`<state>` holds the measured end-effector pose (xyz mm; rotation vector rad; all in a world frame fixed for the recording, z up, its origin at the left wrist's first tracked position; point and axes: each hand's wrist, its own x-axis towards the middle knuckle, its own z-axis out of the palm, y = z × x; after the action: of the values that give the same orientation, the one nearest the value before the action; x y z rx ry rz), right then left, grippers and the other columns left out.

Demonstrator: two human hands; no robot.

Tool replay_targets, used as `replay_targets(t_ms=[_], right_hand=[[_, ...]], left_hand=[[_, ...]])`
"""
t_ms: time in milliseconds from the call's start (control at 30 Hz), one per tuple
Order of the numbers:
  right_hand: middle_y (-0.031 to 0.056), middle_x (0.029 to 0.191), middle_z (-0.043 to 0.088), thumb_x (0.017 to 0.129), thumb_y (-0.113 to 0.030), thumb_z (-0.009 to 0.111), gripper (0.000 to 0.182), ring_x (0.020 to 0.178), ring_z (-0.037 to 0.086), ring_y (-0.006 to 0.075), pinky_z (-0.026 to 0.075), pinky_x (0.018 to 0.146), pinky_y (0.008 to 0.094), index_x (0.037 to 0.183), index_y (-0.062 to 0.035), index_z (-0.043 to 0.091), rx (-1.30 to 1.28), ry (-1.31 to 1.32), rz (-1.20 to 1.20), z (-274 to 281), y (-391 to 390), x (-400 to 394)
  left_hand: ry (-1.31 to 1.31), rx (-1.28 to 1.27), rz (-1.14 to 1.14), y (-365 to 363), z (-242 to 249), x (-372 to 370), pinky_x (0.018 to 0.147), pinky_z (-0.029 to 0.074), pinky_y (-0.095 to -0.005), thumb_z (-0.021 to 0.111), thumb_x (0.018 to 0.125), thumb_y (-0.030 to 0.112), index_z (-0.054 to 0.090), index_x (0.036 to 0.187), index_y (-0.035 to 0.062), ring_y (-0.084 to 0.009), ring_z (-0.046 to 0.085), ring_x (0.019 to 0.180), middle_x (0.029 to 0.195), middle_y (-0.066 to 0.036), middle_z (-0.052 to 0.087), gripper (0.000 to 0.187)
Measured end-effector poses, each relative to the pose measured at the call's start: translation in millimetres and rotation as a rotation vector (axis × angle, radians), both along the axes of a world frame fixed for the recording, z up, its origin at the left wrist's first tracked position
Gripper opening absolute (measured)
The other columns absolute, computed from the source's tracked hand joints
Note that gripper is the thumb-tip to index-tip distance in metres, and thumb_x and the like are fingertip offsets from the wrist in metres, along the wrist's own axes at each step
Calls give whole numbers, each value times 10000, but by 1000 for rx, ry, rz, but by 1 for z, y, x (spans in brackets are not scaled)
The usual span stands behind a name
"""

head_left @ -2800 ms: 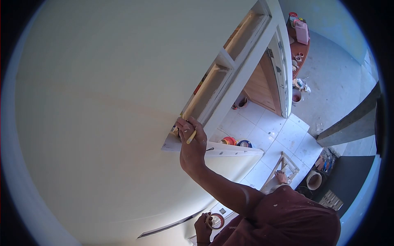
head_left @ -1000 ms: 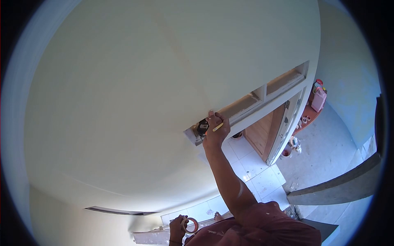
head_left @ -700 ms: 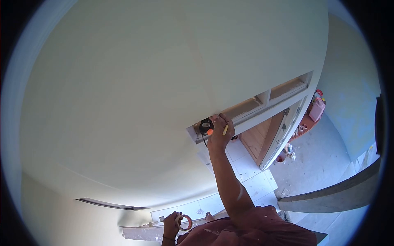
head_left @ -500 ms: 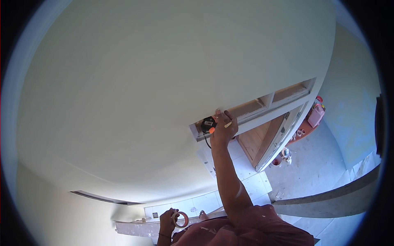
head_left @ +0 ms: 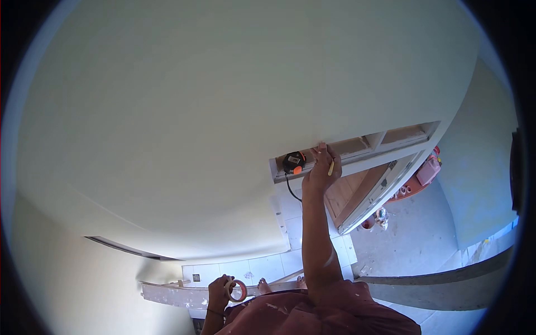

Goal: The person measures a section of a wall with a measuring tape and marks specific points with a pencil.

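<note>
My right hand [head_left: 322, 167] reaches up to a white frame [head_left: 357, 162] set in the wall. A short yellow pencil-like stick [head_left: 331, 168] is held in its fingers, and the fingertips are at the frame's upper edge. Just left of that hand, a black and orange tape measure [head_left: 292, 162] sits in the frame's left opening, its dark strap [head_left: 291, 188] hanging down. Low at the front, my left hand [head_left: 219, 291] grips a roll of masking tape [head_left: 242, 292] by its side, the ring facing up.
The pale wall [head_left: 167, 111] fills most of the view. Below the frame is a doorway with a wooden door [head_left: 349, 192]. An orange-red table [head_left: 414, 188] bearing a pink container [head_left: 429, 170] stands at right. A paint-spotted plank [head_left: 173, 295] lies at lower left, near my bare feet [head_left: 264, 286].
My right hand has slid right along the frame, leaving a gap to the tape measure, which stays in the opening. The view has shifted slightly. My left hand still holds the tape roll.
</note>
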<state>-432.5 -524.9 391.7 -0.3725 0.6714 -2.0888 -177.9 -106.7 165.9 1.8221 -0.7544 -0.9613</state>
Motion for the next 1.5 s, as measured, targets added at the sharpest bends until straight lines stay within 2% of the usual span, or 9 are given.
replay_targets(t_ms=[33, 200, 400, 500, 600, 800, 1067, 1233, 1500], right_hand=[[159, 984, 731, 942, -56, 773, 251, 902, 744, 215, 635, 891, 355, 1099, 57, 615, 8, 41, -11, -1, -3, 0], [165, 988, 739, 973, -51, 711, 121, 921, 758, 242, 633, 931, 381, 1017, 50, 660, 52, 97, 31, 1, -2, -5], [203, 1069, 727, 1034, -73, 532, 213, 979, 755, 287, 600, 994, 365, 1127, 100, 616, 47, 194, -34, 4, 4, 2], [211, 1079, 723, 1023, -64, 546, 224, 980, 753, 295, 596, 991, 354, 1156, 110, 591, 59, 144, -70, -6, 3, 0], [198, 1052, 741, 995, -53, 649, 248, 1008, 737, 243, 561, 963, 333, 1174, 101, 574, 131, 305, -100, -27, 4, -7], [113, 955, 758, 873, -120, 867, 355, 901, 702, 158, 549, 834, 304, 1114, 23, 649, 133, 608, -186, -32, -14, -21], [70, 848, 744, 825, -148, 900, 393, 804, 693, 158, 548, 774, 310, 1097, -8, 653, 142, 830, -290, -51, -23, -28], [76, 851, 746, 803, -165, 918, 437, 780, 711, 185, 556, 749, 329, 1114, -24, 644, 56, 1010, -431, -45, -32, -35], [65, 830, 726, 861, -324, 907, 515, 749, 711, 192, 583, 713, 369, 1154, -8, 625, 137, 1306, -561, -71, -11, -56]], left_hand=[[432, 64, 228, -13, 38, -17, 532, 506, -209, 511, 1105, 251, 691, 1074, -75, -119, 637, 623, 858, -123, 721, 374], [-527, -156, -293, 2, -3, 1, 536, 507, -210, 516, 1106, 256, 706, 1073, -60, -110, 631, 626, 854, -108, 718, 370], [-375, -114, -276, 3, -36, 12, 710, 611, -364, 731, 878, 36, 676, 1103, -26, -288, 739, 840, 977, -158, 759, 240], [-607, -124, -396, -9, 22, -2, 748, 633, -391, 767, 850, -8, 667, 1118, -19, -318, 764, 890, 1011, -167, 767, 286], [-156, 65, -178, 0, 3, 9, 760, 638, -384, 765, 862, -25, 665, 1130, -20, -312, 769, 908, 1024, -164, 768, 286], [-429, -98, -187, 30, -50, 46, 696, 601, -323, 720, 922, 64, 680, 1096, -20, -259, 755, 854, 1008, -154, 766, 198], [-525, -88, -193, 34, -56, 52, 731, 614, -406, 793, 805, -10, 668, 1070, -7, -333, 751, 842, 932, -154, 758, 293], [-799, -115, -307, 13, 39, 7, 713, 620, -396, 785, 826, -22, 669, 1112, -11, -326, 756, 846, 955, -160, 761, 309], [-433, -146, -52, 25, 16, -9, 732, 640, -321, 709, 920, -31, 675, 1150, -22, -238, 764, 880, 1051, -153, 751, 233]])
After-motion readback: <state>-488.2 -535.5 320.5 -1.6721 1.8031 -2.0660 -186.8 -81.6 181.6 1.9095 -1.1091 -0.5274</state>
